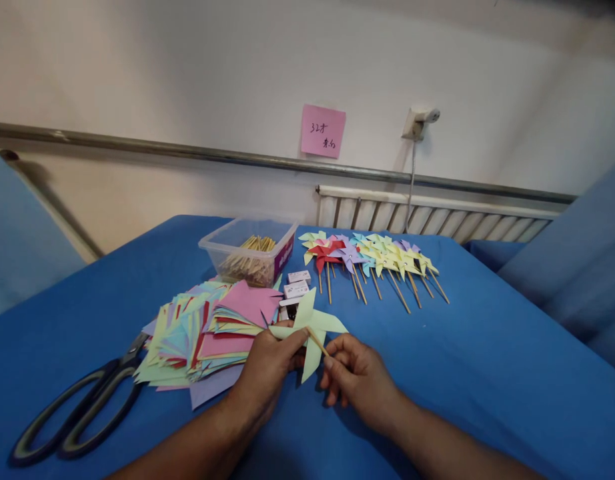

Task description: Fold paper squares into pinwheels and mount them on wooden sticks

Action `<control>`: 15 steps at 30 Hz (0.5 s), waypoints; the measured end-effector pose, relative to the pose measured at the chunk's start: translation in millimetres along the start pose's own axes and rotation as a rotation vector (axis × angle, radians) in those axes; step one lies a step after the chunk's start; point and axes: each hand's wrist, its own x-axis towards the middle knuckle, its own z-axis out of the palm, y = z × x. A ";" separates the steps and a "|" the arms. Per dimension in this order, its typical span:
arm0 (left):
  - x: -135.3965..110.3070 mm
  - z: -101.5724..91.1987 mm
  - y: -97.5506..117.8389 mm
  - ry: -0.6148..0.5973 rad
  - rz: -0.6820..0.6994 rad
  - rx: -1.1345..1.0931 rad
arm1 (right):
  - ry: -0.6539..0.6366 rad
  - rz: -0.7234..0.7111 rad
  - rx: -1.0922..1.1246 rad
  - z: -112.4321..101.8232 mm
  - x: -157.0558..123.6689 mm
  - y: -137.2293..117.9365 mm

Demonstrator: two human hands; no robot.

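Note:
A pale green paper pinwheel (307,315) is held up above the blue table cover (437,373). My left hand (272,360) pinches it near its centre, the thumb pressing one end of a thin wooden stick (317,342) against the paper. Between thumb and fingertips, my right hand (355,377) grips the other end of that stick. Just left of my left hand lies a heap of cut paper squares (202,340) in several colours. Small white boxes (296,289) sit behind the pinwheel, partly covered by it.
Large dark-handled scissors (87,407) lie at the left by the paper heap. A clear plastic tub (217,250) holds many wooden sticks (252,260). Finished-looking pinwheels (382,257) on sticks lie at the back right. A radiator (432,217) and wall stand behind the table.

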 end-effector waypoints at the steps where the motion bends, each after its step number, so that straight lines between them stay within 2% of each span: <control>1: 0.1 -0.2 -0.1 0.005 -0.001 -0.005 | -0.010 -0.006 -0.008 0.1 -0.2 0.1; 5: 0.8 -0.8 -0.8 0.008 -0.021 -0.002 | -0.017 -0.047 -0.064 -0.3 -2.8 -0.3; 11: 1.5 -0.4 -2.7 0.000 -0.011 -0.007 | 0.107 -0.210 -0.316 -0.4 -15.4 -8.0; 15: 0.7 0.3 -3.0 0.001 -0.015 -0.016 | 0.121 -0.221 -0.313 2.0 -20.1 -9.4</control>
